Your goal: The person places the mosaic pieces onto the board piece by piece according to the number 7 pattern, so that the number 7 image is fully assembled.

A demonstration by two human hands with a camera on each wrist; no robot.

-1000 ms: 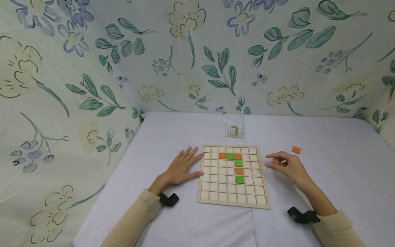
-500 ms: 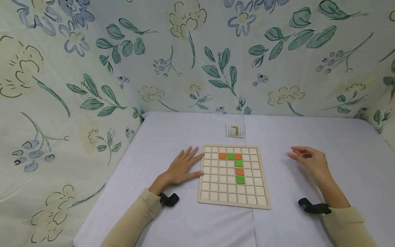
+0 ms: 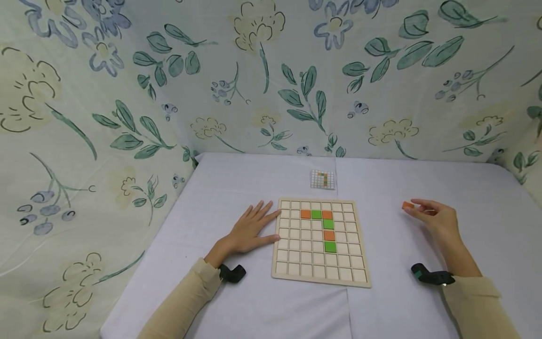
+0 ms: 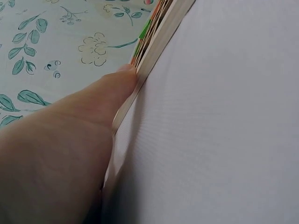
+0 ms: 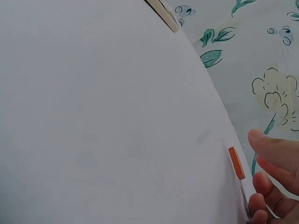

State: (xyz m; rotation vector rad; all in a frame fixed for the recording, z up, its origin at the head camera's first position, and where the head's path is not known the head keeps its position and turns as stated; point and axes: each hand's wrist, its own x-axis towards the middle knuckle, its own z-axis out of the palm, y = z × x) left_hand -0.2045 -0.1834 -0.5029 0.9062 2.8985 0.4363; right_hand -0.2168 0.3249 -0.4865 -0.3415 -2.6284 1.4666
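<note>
In the head view, a wooden grid board [image 3: 296,259] lies on the table, with several orange and green square tiles in its cells. My left hand [image 3: 245,233] rests at the board's left side, fingers spread, thumb and a fingertip right at the edge. The left wrist view shows that thumb [image 4: 124,77] against the board's rim [image 4: 159,44]. To the right of the board is a loose orange tile [image 3: 407,205]. My right hand [image 3: 438,219] is right at it, partly covering it. In the right wrist view, the tile [image 5: 237,163] shows in front of the parted thumb and fingers.
A small card [image 3: 322,179] printed with a coloured grid pattern lies beyond the board. White cloth [image 3: 237,174] covers the table, and a floral curtain [image 3: 262,103] hangs behind it and at the left. Dark wrist devices [image 3: 432,275] sit on both wrists.
My right hand has moved right, away from the board, and then a little down to the loose orange tile, which it hid half a second ago. The left hand has stayed still.
</note>
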